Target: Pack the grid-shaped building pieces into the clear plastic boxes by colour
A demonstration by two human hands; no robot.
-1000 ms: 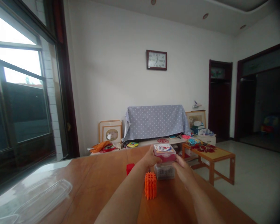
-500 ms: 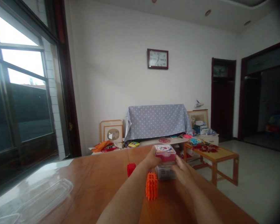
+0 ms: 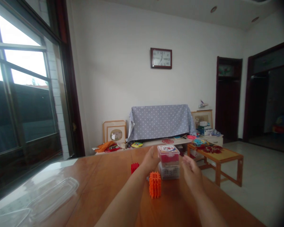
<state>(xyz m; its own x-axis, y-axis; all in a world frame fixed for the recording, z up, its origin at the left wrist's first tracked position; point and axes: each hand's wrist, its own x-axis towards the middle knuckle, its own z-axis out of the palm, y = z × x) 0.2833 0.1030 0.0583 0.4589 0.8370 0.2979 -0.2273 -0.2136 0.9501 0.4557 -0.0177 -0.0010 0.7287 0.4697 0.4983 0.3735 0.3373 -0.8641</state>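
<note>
A clear plastic box with a printed lid and red contents (image 3: 168,157) rests on top of a second clear box with greyish contents (image 3: 169,172). My left hand (image 3: 151,161) is open at the left side of the upper box; whether it still touches is hard to tell. To the right of the stack, my right hand (image 3: 192,173) is open and apart from the boxes, its fingers slightly bent. In front of the boxes stands a stack of orange interlocking pieces (image 3: 155,185). Behind my left forearm is a partly hidden red stack of similar pieces (image 3: 134,167).
Clear plastic trays or lids (image 3: 54,197) lie at the left on the wooden table (image 3: 104,176). Beyond it are a cloth-covered object (image 3: 161,123) on a low cabinet and a small wooden table (image 3: 227,154) at the right.
The upper box has been set square on the lower one. Both hands have let go, the right moving away to the right. The view has shifted slightly.
</note>
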